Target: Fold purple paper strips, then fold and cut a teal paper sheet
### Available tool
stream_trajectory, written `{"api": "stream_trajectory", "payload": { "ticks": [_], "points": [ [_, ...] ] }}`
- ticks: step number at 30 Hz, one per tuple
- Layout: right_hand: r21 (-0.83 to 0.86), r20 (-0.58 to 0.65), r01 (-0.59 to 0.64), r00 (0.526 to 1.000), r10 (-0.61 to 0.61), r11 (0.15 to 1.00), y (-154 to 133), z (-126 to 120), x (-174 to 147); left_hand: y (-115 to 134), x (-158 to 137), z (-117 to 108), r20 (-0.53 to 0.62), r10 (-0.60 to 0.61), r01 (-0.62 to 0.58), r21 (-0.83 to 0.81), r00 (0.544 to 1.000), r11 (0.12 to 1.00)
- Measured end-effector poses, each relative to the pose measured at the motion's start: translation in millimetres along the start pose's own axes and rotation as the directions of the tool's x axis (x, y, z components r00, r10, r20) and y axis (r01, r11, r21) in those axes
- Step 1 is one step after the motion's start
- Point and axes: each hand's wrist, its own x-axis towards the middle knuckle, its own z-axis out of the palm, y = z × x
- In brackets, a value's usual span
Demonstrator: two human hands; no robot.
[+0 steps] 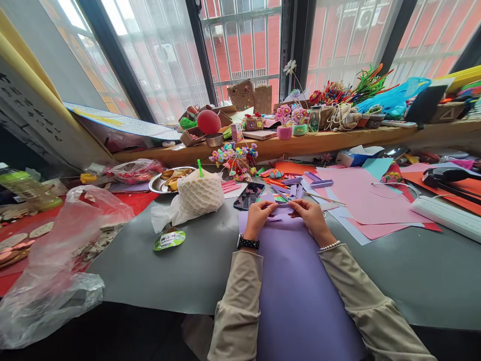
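Between both hands stretches a narrow purple paper strip. My left hand pinches its left end, and my right hand pinches the right end, fingers closed. Under the hands a large purple paper sheet runs over the table's front edge. Just beyond the fingers lie several folded purple paper pieces, with orange ones among them. A dark smartphone rests left of these, close to my left hand. A thin stick lies beyond my right hand.
On the left stand a net-wrapped coconut with a green straw, a metal plate and a plastic bag. Pink paper sheets and a white power strip lie right. Craft flowers stand behind, below a crowded windowsill.
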Motion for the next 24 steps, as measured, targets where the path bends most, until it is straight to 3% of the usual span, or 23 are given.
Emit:
{"api": "stream_trajectory", "payload": {
  "ticks": [15, 24],
  "points": [
    [0.045, 0.038, 0.05, 0.998, -0.051, 0.998, -1.6, -3.0, 0.2, 3.7, -1.3, -0.2, -0.03, -0.047, 0.044, -0.103, 0.998, 0.994],
    [-0.034, 0.081, 0.119, 0.99, -0.116, 0.992, 0.6, -5.5, 0.0, 0.8, -0.6, -0.5, -0.019, -0.058, 0.055, -0.114, 0.998, 0.992]
  ]
}}
